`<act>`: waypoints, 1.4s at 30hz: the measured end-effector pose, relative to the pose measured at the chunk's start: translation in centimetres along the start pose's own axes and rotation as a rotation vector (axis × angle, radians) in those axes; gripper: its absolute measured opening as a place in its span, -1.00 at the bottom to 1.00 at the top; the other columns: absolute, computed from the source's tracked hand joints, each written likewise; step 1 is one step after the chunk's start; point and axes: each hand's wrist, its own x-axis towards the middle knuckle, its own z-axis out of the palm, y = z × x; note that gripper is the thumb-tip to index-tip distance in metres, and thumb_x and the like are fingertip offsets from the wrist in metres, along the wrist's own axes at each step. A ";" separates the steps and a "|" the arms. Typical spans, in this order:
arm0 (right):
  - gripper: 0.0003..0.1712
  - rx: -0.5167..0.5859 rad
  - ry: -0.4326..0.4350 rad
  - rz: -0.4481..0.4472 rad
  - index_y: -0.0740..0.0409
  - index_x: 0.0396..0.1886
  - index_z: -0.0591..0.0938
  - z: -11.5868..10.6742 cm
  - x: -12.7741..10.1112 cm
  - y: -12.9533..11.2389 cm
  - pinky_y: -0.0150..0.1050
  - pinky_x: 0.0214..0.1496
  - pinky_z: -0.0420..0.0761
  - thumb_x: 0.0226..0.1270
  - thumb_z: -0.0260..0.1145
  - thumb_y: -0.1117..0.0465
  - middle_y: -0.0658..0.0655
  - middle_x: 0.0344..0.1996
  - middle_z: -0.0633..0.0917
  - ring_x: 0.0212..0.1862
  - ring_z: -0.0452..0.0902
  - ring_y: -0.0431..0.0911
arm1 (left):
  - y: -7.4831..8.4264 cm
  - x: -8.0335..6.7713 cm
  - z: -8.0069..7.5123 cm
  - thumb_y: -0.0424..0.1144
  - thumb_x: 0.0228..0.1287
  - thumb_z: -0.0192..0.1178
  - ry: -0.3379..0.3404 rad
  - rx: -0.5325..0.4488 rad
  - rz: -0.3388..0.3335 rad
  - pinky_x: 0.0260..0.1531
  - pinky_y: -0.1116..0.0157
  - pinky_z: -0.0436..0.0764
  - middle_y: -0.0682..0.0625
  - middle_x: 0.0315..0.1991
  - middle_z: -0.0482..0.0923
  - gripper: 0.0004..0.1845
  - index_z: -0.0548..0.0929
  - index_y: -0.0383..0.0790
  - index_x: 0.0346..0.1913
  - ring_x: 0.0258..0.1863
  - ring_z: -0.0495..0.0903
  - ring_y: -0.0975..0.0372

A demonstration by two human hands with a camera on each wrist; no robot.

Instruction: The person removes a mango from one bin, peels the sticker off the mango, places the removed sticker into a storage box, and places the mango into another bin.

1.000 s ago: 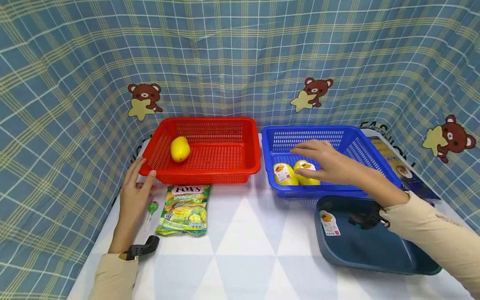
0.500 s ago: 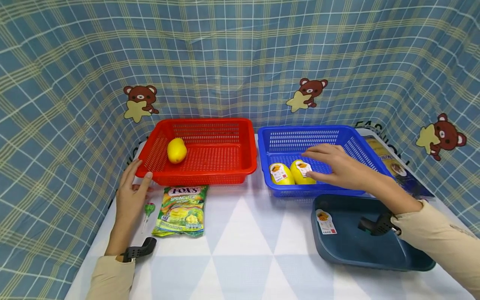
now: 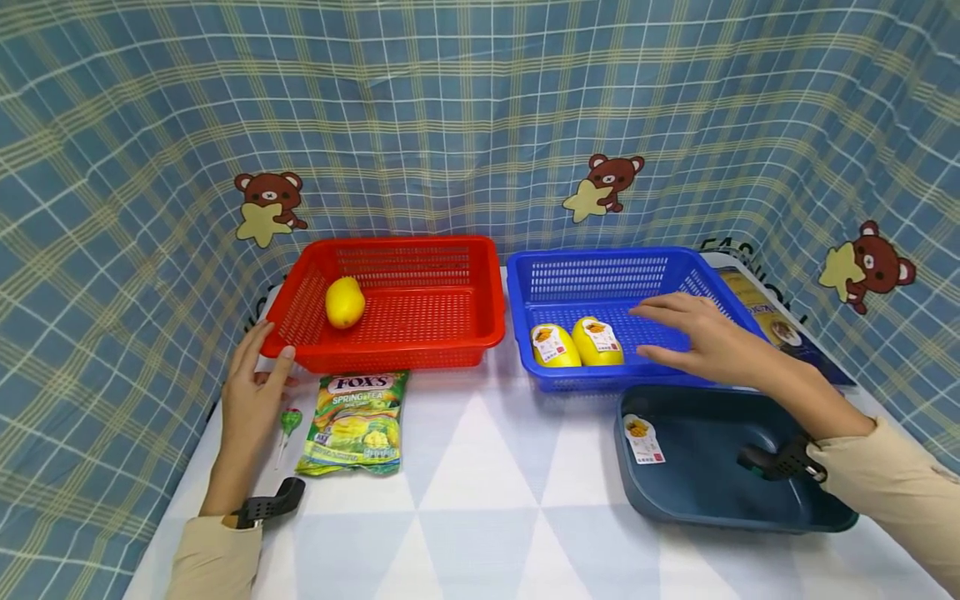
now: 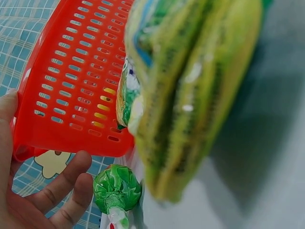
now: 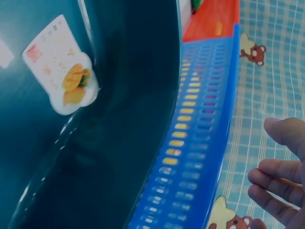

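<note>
A red basket [image 3: 420,350] holds one yellow fruit [image 3: 344,302]; a blue basket [image 3: 600,271] holds two yellow fruits [image 3: 576,342] with white-and-orange labels. The tray [image 3: 720,500] is dark teal, the sweets bag [image 3: 352,421] green and yellow, the lollipop [image 3: 288,422] green. The backdrop cloth [image 3: 480,108] is blue plaid with cream lines and brown bears

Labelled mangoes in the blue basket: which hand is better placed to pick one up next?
Right. The right hand hangs open inside the blue basket, just beside the labelled mangoes. The left hand rests at the red basket corner, farther away.
</note>
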 end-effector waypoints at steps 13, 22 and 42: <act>-0.37 -0.036 0.051 0.021 0.22 0.25 0.58 -0.2 -2.6 2.1 0.41 0.18 0.21 0.22 0.51 0.10 0.29 0.18 0.57 0.26 0.35 0.27 | 0.3 0.0 0.0 0.11 0.48 0.08 0.007 0.028 -0.028 -0.44 0.61 0.52 0.22 0.55 0.06 -0.37 0.22 0.29 0.54 -0.33 0.55 0.13; -0.35 -0.040 0.050 0.079 0.28 0.26 0.56 -0.7 -4.4 3.2 0.53 0.18 0.16 0.23 0.50 0.08 0.36 0.20 0.54 0.28 0.30 0.37 | 0.3 0.2 0.2 0.07 0.48 0.11 0.011 0.009 -0.003 -0.45 0.62 0.51 0.23 0.53 0.09 -0.38 0.25 0.25 0.54 -0.40 0.60 0.17; -0.33 -0.075 0.075 0.157 0.31 0.25 0.56 -1.5 -7.9 6.1 0.52 0.21 0.11 0.20 0.51 0.10 0.43 0.19 0.52 0.25 0.29 0.41 | 0.3 -0.2 0.3 0.00 0.49 0.12 0.000 -0.018 0.003 -0.42 0.66 0.49 0.23 0.53 0.08 -0.37 0.24 0.21 0.54 -0.47 0.60 0.45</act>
